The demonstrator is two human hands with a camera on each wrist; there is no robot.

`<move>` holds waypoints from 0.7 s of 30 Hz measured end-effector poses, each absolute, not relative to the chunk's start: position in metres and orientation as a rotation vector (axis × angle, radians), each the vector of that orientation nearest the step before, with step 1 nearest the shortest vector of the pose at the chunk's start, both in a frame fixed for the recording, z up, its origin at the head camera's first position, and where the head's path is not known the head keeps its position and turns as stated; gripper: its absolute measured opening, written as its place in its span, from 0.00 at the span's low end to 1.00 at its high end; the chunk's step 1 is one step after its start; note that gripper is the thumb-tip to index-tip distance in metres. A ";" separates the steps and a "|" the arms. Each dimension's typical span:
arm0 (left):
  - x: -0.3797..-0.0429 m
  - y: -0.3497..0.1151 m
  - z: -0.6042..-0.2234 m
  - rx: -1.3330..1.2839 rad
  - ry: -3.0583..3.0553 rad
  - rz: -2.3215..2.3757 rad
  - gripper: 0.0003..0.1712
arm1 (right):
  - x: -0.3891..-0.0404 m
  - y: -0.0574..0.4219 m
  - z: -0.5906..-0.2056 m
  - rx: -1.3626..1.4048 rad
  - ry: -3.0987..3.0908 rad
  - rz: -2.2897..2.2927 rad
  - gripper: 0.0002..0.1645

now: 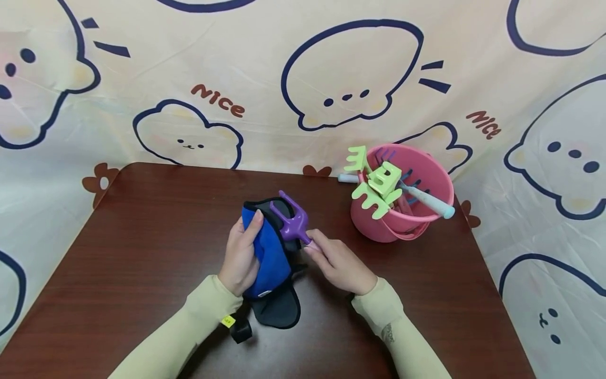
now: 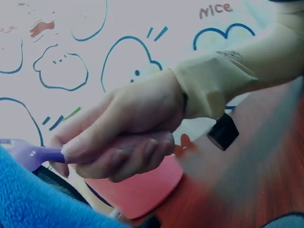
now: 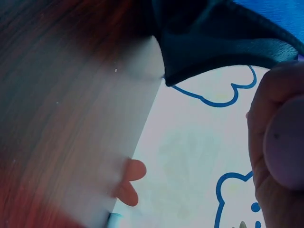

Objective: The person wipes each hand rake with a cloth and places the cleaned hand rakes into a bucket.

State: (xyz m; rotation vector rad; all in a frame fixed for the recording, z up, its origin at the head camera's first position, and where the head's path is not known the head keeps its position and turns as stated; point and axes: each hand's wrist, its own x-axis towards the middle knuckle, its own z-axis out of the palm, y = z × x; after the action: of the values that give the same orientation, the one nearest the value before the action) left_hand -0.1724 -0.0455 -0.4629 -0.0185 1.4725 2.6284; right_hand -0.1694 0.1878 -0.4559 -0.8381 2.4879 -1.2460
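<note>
My left hand grips a blue fabric piece with black edging, its thumb lying on the blue face. A dark flap hangs from the lower end. In my right hand is a purple toy garden fork, held by its paler handle. The fork's prongs point away and lie against the upper part of the fabric piece. The left wrist view shows the right hand wrapped round the handle beside the fuzzy blue fabric. The right wrist view shows the handle's rounded end.
A pink bucket stands at the table's back right, with green rake heads and a light-blue handle sticking out over its rim. The dark wooden table meets a printed cloth backdrop behind.
</note>
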 end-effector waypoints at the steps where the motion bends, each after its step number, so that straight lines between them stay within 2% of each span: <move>1: -0.173 -0.047 -0.462 -0.010 1.415 2.634 0.11 | -0.170 0.188 -0.456 -0.845 2.490 -1.238 0.13; 6: -0.180 -0.054 -0.464 0.053 1.311 2.668 0.17 | -0.169 0.188 -0.455 -0.863 2.525 -1.168 0.12; 10: -0.188 -0.064 -0.467 -0.020 1.376 2.697 0.20 | -0.168 0.188 -0.455 -0.895 2.564 -1.115 0.11; 15: -0.196 -0.080 -0.460 -0.001 1.096 2.728 0.23 | -0.167 0.185 -0.459 -0.940 2.659 -1.196 0.12; 20: -0.180 -0.067 -0.460 0.158 1.124 2.617 0.38 | -0.165 0.180 -0.466 -0.877 2.720 -1.366 0.11; 21: -0.177 -0.062 -0.462 0.195 1.182 2.580 0.39 | -0.164 0.179 -0.466 -0.855 2.735 -1.378 0.11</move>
State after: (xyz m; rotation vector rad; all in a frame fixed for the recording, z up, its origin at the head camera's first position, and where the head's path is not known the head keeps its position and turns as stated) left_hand -0.1774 -0.0617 -0.4625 0.1953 1.1823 2.5802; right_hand -0.1643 0.1794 -0.4659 -0.8546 2.7349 -1.3782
